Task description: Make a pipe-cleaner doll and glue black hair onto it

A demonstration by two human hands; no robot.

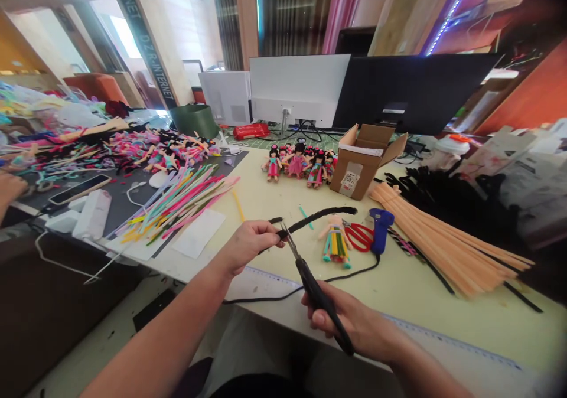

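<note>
Between the thumb and fingers of my left hand (252,243) is a black pipe cleaner (321,215), its long end stretching to the right above the table. My right hand (339,315) grips a pair of black-handled scissors (312,283). Their blades point up and away, meeting the pipe cleaner close to my left fingertips; whether they have cut through I cannot tell. Just beyond lies a small doll (336,243) with a striped yellow and green skirt and no hair. Red-handled scissors (359,237) and a blue glue gun (381,230) lie beside it.
Peach pipe cleaners (447,238) and black ones (429,200) lie at right. Finished dolls (297,163) stand by a cardboard box (361,170). Colourful pipe cleaners (186,203) and a power strip (92,215) are at left. The glue gun's cord (266,299) crosses the front. Another person's hand (11,188) shows far left.
</note>
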